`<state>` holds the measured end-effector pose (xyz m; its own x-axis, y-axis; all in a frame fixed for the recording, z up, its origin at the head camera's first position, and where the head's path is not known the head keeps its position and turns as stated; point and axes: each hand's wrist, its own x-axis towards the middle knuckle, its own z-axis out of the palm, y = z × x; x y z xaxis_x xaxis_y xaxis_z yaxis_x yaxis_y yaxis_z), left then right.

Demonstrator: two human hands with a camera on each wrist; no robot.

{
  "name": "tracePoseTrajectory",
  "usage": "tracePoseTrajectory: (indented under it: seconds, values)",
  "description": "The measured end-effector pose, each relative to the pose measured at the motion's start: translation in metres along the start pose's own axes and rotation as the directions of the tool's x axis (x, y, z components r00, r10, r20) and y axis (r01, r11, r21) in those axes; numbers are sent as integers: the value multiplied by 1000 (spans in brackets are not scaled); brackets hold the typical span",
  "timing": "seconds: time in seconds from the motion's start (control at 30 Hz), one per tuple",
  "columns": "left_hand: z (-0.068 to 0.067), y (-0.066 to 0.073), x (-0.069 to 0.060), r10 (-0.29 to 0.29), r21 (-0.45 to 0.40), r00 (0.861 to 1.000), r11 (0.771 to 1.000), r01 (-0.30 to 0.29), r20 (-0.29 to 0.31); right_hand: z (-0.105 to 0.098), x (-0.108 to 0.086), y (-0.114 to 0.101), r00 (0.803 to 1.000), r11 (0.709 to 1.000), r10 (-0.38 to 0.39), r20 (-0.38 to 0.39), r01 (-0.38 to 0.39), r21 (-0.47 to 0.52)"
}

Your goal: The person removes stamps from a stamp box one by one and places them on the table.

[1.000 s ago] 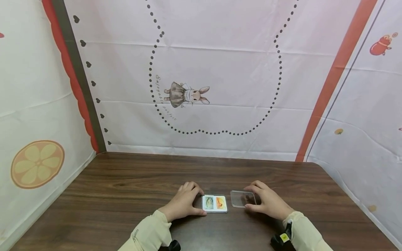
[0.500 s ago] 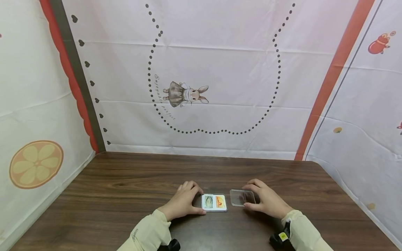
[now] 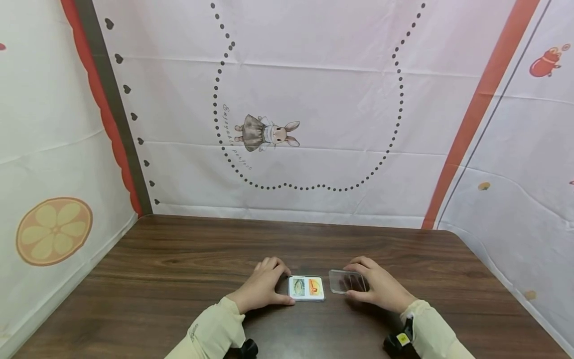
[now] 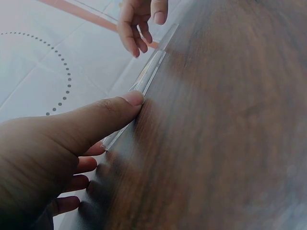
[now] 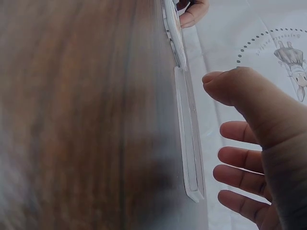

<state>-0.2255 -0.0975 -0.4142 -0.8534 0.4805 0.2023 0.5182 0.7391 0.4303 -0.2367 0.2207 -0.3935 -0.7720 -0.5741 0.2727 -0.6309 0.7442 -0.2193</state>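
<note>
A small clear plastic case (image 3: 316, 299) holding picture cards (image 3: 306, 287) lies on the table, one green picture and one orange one showing on top. My left hand (image 3: 264, 286) holds its left end, thumb on the near edge and fingers at the far side. Just right of the case lies a clear lid (image 3: 339, 282). Over the lid's right end is my right hand (image 3: 381, 286), thumb and fingers spread apart. The right wrist view shows a gap between that thumb and the lid (image 5: 188, 134), with nothing in the hand.
The dark wood table (image 3: 202, 249) runs back to a printed white cloth (image 3: 336, 99). Cloth also hangs on the left and right sides. A black wrist device (image 3: 396, 344) with a yellow label sits at my right sleeve.
My right hand has shifted slightly left and up in the head view, over the lid. The left hand and the case stay in place.
</note>
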Motion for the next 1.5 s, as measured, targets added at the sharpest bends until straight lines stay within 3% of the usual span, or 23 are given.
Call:
tracePoseTrajectory:
  seconds: [0.33, 1.5]
  values:
    - [-2, 2, 0, -9, -5, 1000, 1000, 9, 11, 3, 4, -1, 998, 998, -64, -12, 64, 3]
    - [-1, 1, -1, 4, -10, 1000, 1000, -4, -9, 7, 12, -16, 994, 994, -110, -3, 110, -4]
